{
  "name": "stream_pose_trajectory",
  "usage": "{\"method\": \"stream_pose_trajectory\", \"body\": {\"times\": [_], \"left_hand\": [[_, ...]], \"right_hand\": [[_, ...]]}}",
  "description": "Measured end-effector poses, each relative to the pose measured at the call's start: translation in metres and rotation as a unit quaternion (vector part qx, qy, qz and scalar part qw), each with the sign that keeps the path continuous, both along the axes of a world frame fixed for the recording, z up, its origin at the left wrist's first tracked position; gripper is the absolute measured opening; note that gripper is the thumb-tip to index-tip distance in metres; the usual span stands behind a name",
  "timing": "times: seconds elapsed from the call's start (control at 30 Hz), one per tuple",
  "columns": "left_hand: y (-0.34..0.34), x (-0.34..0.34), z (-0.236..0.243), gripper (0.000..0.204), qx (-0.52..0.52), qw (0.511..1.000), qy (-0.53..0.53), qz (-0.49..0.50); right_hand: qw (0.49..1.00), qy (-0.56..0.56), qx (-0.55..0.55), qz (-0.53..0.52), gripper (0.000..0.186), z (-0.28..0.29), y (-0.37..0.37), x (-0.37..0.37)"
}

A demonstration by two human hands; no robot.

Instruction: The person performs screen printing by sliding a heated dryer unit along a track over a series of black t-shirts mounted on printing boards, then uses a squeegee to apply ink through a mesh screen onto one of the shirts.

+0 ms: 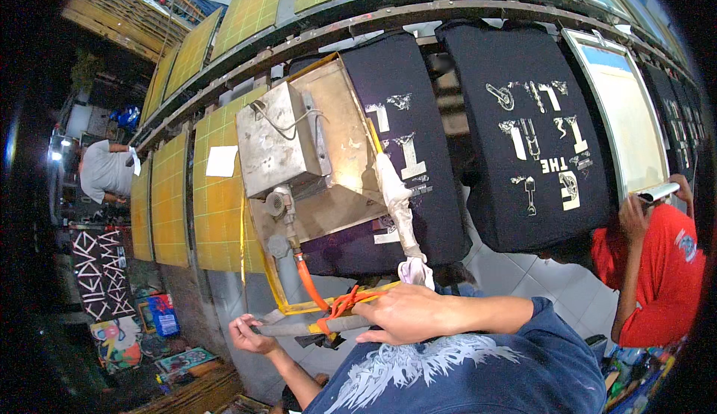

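Observation:
Both hands are on a grey padded handle bar (287, 329) close to my body. My left hand (252, 334) is closed at its left end, fingers curled. My right hand (407, 314) wraps over its right part, beside a tangle of orange cord (345, 302). The bar belongs to a yellow frame (299, 308) carrying a worn metal box unit (272, 141) on a flat plate, with a valve and an orange hose (305, 279). White cloth (396, 201) is wrapped round the frame's right side. This unit overlaps a black printed shirt (403, 63).
Another black printed shirt (530, 122) lies to the right. Beyond it, a person in a red shirt (665, 272) works at a framed screen (624, 107). Yellow gridded boards (168, 197) line the left and far side. Another person (108, 171) stands far left.

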State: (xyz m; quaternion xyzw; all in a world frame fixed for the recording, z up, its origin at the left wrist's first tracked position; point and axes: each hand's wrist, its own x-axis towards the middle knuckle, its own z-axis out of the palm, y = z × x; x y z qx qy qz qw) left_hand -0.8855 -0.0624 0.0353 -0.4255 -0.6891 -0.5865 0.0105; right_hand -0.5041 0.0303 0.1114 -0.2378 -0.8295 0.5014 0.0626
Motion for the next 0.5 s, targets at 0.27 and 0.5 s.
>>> {"method": "stream_pose_trajectory", "body": {"times": [0.27, 0.5], "left_hand": [[0.0, 0.0, -0.001, 0.03, 0.012, 0.999, -0.016, -0.027], [0.003, -0.006, -0.012, 0.029, 0.052, 0.997, -0.024, -0.058]], "right_hand": [[1.0, 0.002, 0.006, -0.027, 0.055, -0.002, -0.004, -0.002], [0.988, -0.065, 0.054, -0.127, 0.063, 0.006, -0.016, -0.013]]}}
